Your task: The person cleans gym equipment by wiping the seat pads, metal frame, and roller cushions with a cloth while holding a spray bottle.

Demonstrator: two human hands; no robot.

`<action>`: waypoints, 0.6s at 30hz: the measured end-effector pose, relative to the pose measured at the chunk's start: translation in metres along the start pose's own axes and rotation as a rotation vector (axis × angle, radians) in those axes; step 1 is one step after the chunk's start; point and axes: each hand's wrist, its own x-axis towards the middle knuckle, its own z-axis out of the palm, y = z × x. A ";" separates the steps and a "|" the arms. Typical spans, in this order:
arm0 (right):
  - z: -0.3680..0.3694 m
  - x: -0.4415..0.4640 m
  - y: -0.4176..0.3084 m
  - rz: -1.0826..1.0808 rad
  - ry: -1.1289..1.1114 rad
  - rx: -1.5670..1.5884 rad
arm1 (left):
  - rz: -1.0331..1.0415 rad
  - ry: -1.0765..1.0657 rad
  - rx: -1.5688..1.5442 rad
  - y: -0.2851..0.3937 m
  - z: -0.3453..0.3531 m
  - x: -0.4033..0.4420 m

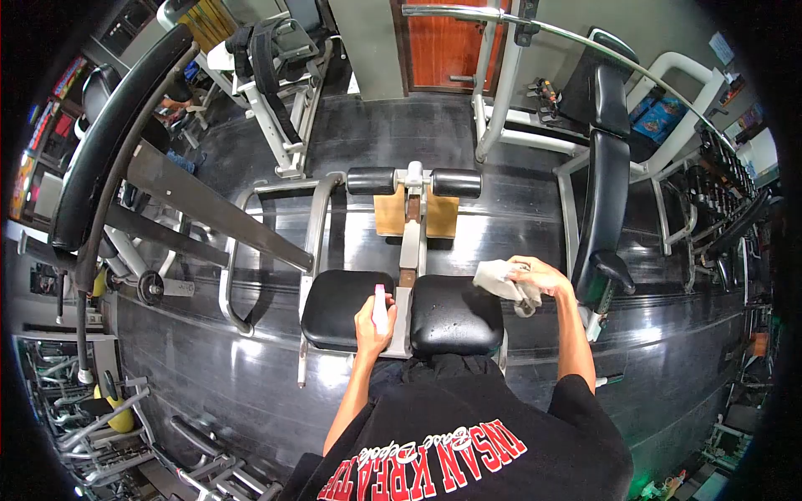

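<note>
My left hand [373, 328] is wrapped round a small white bottle with a pink top [381, 307], held upright above the left seat pad [341, 294]. At the right, my right hand [541, 277] grips a crumpled whitish cloth [507, 282] that hangs over the outer edge of the right seat pad [455, 316]. Both pads are black and shiny, and small spots show on the right one. Between the pads runs the machine's light metal post [409, 250], ending in two black foam rollers [456, 183] above wooden foot plates [442, 215].
A black padded bench [603, 209] with a barbell [535, 23] over it stands at the right. To the left is a machine with a long black pad [117, 125]. Another machine [276, 100] stands ahead. Dumbbells [720, 179] sit on a rack at the far right.
</note>
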 end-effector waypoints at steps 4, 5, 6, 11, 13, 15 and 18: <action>0.010 0.002 0.008 0.013 0.026 0.219 | 0.005 -0.011 0.023 0.003 -0.001 0.000; 0.014 0.004 0.013 0.012 0.025 0.217 | 0.014 -0.009 0.030 0.002 -0.001 0.000; 0.018 0.008 0.021 -0.018 0.124 0.163 | 0.013 -0.006 0.030 0.002 -0.001 0.000; 0.037 0.014 0.048 -0.154 0.348 0.094 | 0.019 -0.020 0.026 0.000 -0.001 -0.001; 0.044 0.011 0.051 -0.213 0.367 0.256 | -0.057 -0.022 0.005 0.005 -0.002 -0.001; 0.053 0.006 0.047 -0.272 0.388 0.420 | -0.132 -0.027 -0.016 0.008 -0.001 -0.001; 0.067 -0.003 0.042 -0.325 0.396 0.712 | -0.005 -0.024 0.026 0.002 -0.003 -0.001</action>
